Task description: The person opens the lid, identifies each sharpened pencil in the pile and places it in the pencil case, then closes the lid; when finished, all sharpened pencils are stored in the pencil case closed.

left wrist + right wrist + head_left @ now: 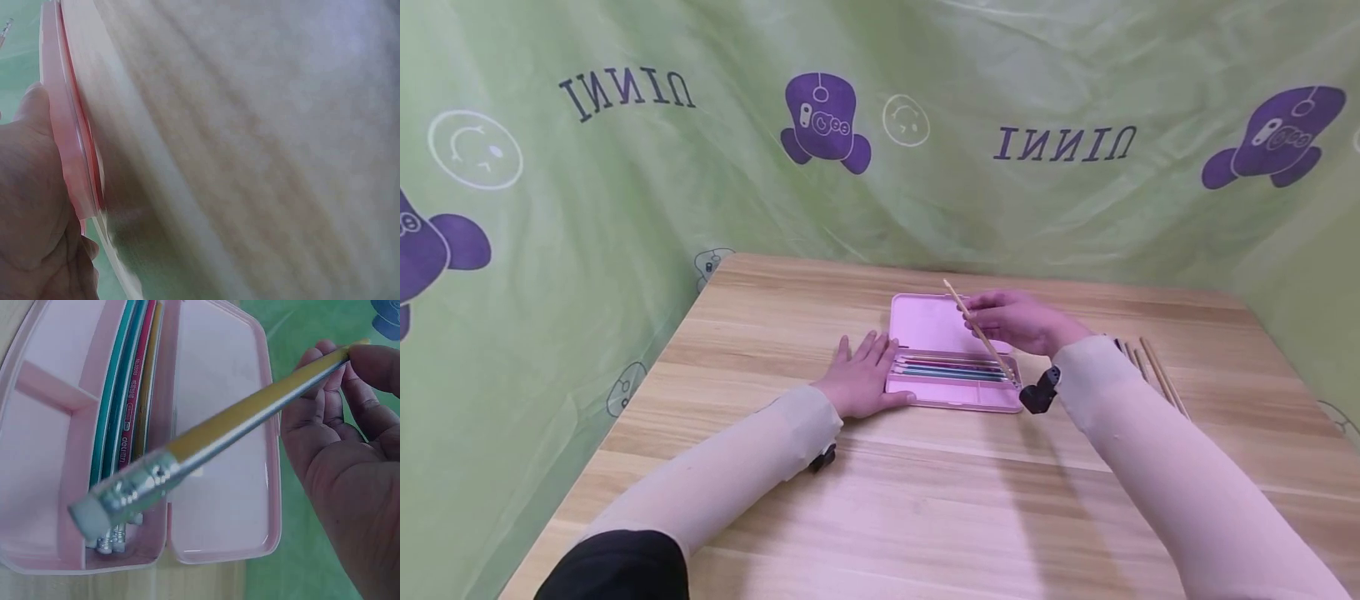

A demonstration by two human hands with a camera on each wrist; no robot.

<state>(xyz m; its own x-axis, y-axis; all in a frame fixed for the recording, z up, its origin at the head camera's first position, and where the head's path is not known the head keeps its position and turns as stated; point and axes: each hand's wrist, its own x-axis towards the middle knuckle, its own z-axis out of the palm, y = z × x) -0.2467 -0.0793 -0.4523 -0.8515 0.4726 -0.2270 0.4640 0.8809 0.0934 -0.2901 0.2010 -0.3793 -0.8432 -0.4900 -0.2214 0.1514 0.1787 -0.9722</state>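
A pink pencil case (936, 394) lies on the table with its lid (925, 321) folded back. Several pencils (130, 394), teal, red and yellow, lie side by side in its long compartment; the small compartments beside them hold nothing. My right hand (1015, 321) pinches a yellow pencil (250, 415) between thumb and fingers, near one end. This pencil slants over the case, its silver ferrule and white eraser low over the tray's right end. At the case's left edge rests my left hand (861, 383), fingers spread, thumb along the front rim.
More pencils (1163, 375) lie on the wooden table (910, 508) to the right, partly behind my right forearm. A green printed curtain (925, 208) hangs behind the table and along its sides. Dark wrist cameras (1039, 393) sit under both wrists.
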